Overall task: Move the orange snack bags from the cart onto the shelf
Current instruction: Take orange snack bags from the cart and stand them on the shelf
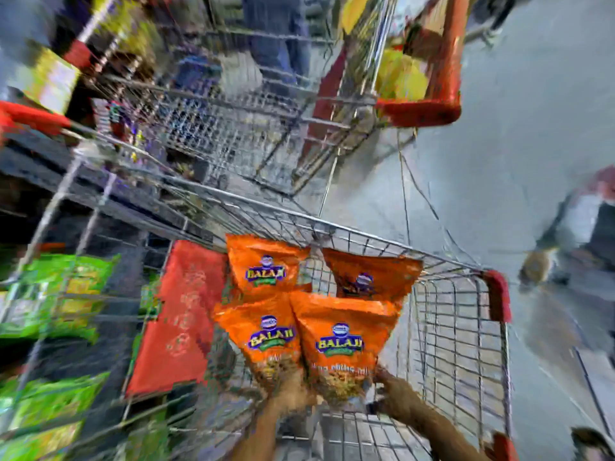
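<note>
Four orange snack bags sit in the wire cart [459, 327], all glossy crinkled foil with a purple and yellow logo. The two near ones, the front left bag [266, 334] and the front right bag [342, 344], stand side by side and touch along their inner edges, fanning apart towards the top. Behind them the rear left bag [264, 269] leans upright against the cart's far wire wall, and the rear right bag [369, 277] lies tilted beside it, darker and partly covered by the front right bag. The left hand [293, 390] is clenched around the bottom of the front left bag, forearm rising from the lower edge of the view. The right hand [394, 390] grips the lower right corner of the front right bag, fingers curled onto the foil. Just left of the bags a flat red panel [179, 321] stands inside the cart. The cart's grid is thin bare metal with red plastic corner caps. Beyond it stands a second wire cart [253, 128] with red trim, holding yellow packs [399, 74]. At far left, blurred green packets [60, 294] fill the shelf [20, 194]. The grey floor [532, 128] stretches away on the right.
</note>
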Available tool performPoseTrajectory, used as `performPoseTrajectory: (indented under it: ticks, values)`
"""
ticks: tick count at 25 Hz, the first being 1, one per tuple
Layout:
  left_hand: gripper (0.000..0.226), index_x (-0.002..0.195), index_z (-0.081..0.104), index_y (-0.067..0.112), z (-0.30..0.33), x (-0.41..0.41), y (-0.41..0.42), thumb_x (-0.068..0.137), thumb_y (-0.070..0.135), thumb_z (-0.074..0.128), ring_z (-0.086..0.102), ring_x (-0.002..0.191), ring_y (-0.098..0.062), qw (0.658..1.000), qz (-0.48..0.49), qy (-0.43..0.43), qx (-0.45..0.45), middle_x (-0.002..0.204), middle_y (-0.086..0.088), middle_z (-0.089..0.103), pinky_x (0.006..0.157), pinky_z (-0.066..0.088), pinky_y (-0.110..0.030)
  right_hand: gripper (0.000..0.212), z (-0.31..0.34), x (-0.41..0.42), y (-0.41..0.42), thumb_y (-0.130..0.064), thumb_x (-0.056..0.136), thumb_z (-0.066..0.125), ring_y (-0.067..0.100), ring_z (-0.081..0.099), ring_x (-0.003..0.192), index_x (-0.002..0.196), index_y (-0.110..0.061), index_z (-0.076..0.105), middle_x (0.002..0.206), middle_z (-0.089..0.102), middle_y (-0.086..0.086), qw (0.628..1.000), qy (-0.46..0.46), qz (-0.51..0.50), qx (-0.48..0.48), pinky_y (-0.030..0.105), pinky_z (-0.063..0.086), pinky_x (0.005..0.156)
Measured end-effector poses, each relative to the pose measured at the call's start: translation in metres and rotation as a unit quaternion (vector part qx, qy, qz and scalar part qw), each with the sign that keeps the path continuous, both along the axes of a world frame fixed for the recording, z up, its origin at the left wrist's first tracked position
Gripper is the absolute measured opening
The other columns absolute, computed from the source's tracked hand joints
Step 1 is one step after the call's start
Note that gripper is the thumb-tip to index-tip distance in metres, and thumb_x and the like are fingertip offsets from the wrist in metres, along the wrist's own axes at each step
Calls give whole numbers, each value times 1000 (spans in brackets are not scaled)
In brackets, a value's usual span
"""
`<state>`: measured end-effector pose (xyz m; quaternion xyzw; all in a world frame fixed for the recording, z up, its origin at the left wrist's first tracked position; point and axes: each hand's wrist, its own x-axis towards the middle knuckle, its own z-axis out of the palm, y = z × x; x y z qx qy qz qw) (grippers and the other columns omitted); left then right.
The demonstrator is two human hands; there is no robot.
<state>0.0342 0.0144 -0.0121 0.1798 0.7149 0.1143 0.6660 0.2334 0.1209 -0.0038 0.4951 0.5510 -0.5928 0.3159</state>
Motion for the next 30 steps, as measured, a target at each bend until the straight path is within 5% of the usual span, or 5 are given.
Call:
performPoseTrajectory:
  ticks: [4, 9, 15, 20, 30]
  values:
    - [52, 123, 57, 10, -20, 11, -15, 76, 22, 74, 58, 112, -17, 1000, 9, 15, -21, 130, -8, 63, 100, 47, -36, 70, -40, 10, 0, 16, 72, 70, 28, 56, 123, 134, -8, 51, 129, 60, 9, 999, 6, -39, -5, 38, 60, 88]
    - [61, 122, 59, 19, -27, 9, -21, 67, 40, 76, 59, 120, -26, 999, 7, 18, -31, 130, -1, 64, 104, 45, -45, 57, -40, -1, 6, 13, 76, 71, 10, 61, 105, 126, -12, 57, 118, 65, 2, 994, 28, -75, -80, 15, 56, 68]
    - [48, 116, 64, 16, 12, -15, -12, 71, 30, 79, 64, 112, -22, 998, -6, 21, 65, 122, -6, 69, 97, 49, -32, 58, -2, 5, 4, -10, 76, 78, 20, 62, 119, 128, -22, 56, 125, 70, -1, 987, 83, -119, -71, 48, 49, 105]
    - [30, 92, 68, 47, 72, -47, -27, 64, 44, 79, 70, 89, -10, 972, 87, 88, 198, 87, 17, 76, 90, 56, -44, 44, 62, -27, -12, -18, 67, 84, 18, 67, 96, 107, -15, 65, 105, 75, 7, 954, 205, -215, 33, 21, 51, 81]
    - [27, 98, 63, 24, 359, -130, -169, 81, 4, 70, 62, 72, 18, 749, 389, 323, 427, 74, 34, 71, 69, 47, -6, 32, 316, -223, -98, -4, 64, 80, 0, 71, 82, 95, -7, 71, 90, 80, -5, 809, 578, -69, 87, 10, 53, 74]
